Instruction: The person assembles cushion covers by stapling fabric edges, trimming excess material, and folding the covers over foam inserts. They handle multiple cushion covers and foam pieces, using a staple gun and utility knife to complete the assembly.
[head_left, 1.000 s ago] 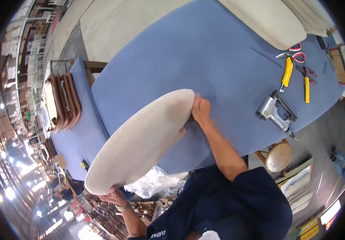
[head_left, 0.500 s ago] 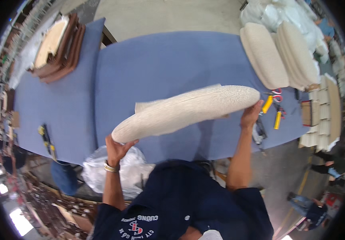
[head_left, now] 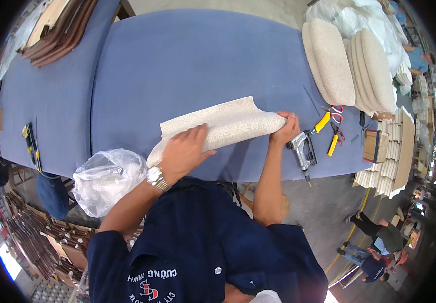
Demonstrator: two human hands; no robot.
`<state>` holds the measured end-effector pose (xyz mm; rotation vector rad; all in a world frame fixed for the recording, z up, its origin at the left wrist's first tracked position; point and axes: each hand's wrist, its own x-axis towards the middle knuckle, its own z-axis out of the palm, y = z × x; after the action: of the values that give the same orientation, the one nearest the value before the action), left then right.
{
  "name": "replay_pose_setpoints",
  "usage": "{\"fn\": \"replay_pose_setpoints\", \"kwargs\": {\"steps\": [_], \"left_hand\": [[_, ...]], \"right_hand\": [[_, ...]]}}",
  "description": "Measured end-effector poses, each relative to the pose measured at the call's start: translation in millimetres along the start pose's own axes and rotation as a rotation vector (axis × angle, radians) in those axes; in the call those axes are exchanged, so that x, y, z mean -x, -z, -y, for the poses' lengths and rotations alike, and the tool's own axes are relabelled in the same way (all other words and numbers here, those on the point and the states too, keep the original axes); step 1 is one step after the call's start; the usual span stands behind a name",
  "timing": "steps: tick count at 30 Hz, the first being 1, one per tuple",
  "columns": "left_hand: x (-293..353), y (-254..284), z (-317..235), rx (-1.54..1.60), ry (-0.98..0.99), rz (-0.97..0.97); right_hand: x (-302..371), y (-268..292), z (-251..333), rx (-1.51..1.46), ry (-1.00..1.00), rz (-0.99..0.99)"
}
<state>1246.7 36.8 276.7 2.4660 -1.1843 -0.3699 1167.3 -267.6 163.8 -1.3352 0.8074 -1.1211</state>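
Note:
A long cream upholstered pad (head_left: pixel 238 123) is held low above the near side of the blue table, its fabric flap rising along the far edge. My right hand (head_left: pixel 286 129) is closed around the pad's right end, thumb and fingers gripping the edge. On the pad's near left part lies my left hand (head_left: pixel 185 149), fingers stretched out over the fabric. A wristwatch (head_left: pixel 156 178) is on my left wrist. The left tip of the pad is partly behind that hand.
Beside my right hand lie a staple gun (head_left: pixel 302 151), yellow-handled pliers (head_left: pixel 323 122) and other red-handled tools. Finished cream pads (head_left: pixel 329 63) are stacked far right. Brown curved panels (head_left: pixel 66 33) sit far left. A clear plastic bag (head_left: pixel 109 179) hangs at the near edge.
My left hand has let go of the pad's left end and now lies flat on its fabric. The pad has come closer to me and tipped, showing its flap. My right hand still grips it.

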Motion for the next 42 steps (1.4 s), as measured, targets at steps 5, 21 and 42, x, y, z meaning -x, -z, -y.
{"fn": "replay_pose_setpoints", "kwargs": {"steps": [5, 21, 42], "left_hand": [[-83, -2, -15, 0.200, -0.102, 0.489], [-190, -159, -3, 0.965, -0.014, 0.631], [-97, -92, 12, 0.946, -0.228, 0.628]], "right_hand": [[6, 4, 2, 0.059, 0.016, 0.032], [-9, -9, 0, -0.086, 0.037, 0.132], [-5, 11, -3, -0.120, -0.001, 0.172]]}}
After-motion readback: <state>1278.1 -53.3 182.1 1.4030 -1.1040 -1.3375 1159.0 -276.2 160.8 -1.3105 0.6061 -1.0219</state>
